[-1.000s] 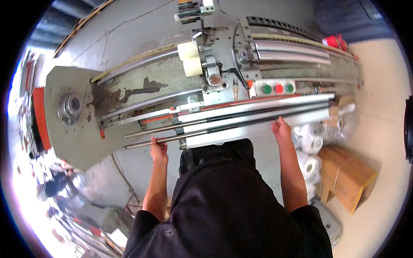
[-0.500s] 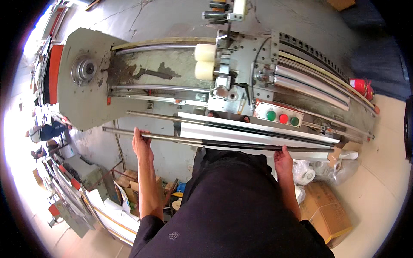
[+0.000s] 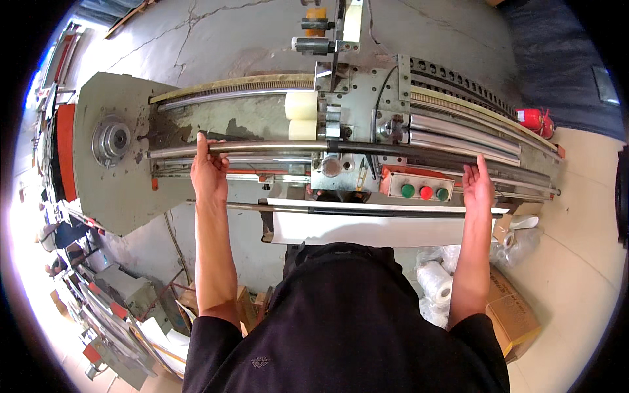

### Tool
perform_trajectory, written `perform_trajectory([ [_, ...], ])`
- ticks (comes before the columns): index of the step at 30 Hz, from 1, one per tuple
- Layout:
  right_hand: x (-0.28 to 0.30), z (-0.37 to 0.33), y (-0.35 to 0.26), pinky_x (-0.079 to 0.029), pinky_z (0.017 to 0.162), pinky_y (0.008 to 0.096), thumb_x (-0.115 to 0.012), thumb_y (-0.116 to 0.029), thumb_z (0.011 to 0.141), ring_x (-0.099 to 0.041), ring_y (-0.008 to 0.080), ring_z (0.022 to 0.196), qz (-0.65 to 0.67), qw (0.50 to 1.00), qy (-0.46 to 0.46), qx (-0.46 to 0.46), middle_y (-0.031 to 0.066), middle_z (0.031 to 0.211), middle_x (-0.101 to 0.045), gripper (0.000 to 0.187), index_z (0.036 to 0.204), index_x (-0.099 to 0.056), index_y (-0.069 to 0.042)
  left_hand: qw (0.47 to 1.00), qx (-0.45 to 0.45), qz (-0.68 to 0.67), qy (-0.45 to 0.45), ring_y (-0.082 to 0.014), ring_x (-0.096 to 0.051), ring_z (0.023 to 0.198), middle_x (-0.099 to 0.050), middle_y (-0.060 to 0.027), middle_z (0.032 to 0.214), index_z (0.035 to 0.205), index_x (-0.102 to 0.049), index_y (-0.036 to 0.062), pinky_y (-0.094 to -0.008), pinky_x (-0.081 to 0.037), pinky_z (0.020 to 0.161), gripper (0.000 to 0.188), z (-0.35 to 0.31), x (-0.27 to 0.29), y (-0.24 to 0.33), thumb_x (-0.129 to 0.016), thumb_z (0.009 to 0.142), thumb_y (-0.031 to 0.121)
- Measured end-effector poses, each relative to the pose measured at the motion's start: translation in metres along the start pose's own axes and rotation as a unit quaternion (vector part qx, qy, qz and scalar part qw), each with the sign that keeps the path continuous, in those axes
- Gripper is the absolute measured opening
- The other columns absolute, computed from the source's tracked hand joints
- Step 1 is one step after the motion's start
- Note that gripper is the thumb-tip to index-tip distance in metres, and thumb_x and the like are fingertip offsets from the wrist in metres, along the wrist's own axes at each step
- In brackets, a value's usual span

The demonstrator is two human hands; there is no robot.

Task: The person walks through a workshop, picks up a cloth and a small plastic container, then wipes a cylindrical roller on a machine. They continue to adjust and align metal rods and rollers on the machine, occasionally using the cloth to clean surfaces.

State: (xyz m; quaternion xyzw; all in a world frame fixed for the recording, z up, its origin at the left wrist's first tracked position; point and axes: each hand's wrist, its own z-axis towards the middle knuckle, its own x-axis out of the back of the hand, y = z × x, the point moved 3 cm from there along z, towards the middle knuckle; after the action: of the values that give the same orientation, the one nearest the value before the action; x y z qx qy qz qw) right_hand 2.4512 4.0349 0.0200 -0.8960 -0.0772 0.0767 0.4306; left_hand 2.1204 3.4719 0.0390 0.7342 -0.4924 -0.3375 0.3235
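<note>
A long thin rod (image 3: 268, 147), bare metal on its left part and black on its right, spans the machine bed (image 3: 190, 121) from side to side. My left hand (image 3: 209, 171) is closed around its bare metal part near the left end. Towards the other end my right hand (image 3: 479, 185) holds the black part, its fingers partly hidden. The rod's left end is close to the grey end plate (image 3: 92, 177), below and right of the round metal hub (image 3: 113, 139). A second, similar rod (image 3: 367, 212) lies nearer me, over a white panel (image 3: 354, 227).
Two cream rollers (image 3: 302, 105) sit on the machine's carriage, behind the rod. A button box (image 3: 417, 187) with green and red buttons is in front. Right of me are plastic-wrapped rolls (image 3: 435, 283) and a cardboard box (image 3: 514, 314). A red fire extinguisher (image 3: 534, 120) stands far right.
Both hands have carried the held rod away from me, from beside the second rod to over the machine bed. The second rod has stayed behind near the white panel.
</note>
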Motion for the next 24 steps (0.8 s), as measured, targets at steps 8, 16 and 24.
perform_trajectory([
  [8,-0.033,0.040,0.018,-0.059,0.068,0.0250,-0.093,-0.033,0.089,-0.076,0.0140,0.085,-0.077,0.996,0.002,-0.034,0.0006,0.093,-0.072,0.038,0.111,-0.072,-0.010,1.000,0.008,0.017,0.012,-0.0100,-0.063,0.077,-0.066,-0.0036,0.091,0.111,-0.068,0.0046,-0.0233,-0.050,0.064,0.049,0.054,-0.016,0.001,-0.079,0.101,0.051],
  [16,-0.059,0.046,0.022,-0.056,0.055,0.0253,-0.093,-0.030,0.088,-0.075,0.0138,0.067,-0.085,0.995,0.037,-0.019,0.0015,0.077,-0.072,0.032,0.095,-0.068,-0.012,0.996,0.024,0.037,0.074,-0.0102,-0.054,0.068,-0.058,0.0007,0.080,0.102,-0.067,0.0111,-0.0249,-0.043,0.058,0.041,0.075,-0.015,-0.014,-0.082,0.098,0.049],
  [24,-0.066,0.036,0.015,-0.057,0.060,0.0266,-0.091,-0.046,0.087,-0.077,0.0161,0.072,-0.196,0.979,0.058,0.008,0.0049,0.079,-0.074,0.043,0.092,-0.067,-0.011,0.997,-0.008,0.000,0.079,-0.0079,-0.052,0.065,-0.059,0.0030,0.081,0.100,-0.068,0.0132,-0.0243,-0.043,0.057,0.033,0.090,-0.014,-0.014,-0.082,0.099,0.043],
])
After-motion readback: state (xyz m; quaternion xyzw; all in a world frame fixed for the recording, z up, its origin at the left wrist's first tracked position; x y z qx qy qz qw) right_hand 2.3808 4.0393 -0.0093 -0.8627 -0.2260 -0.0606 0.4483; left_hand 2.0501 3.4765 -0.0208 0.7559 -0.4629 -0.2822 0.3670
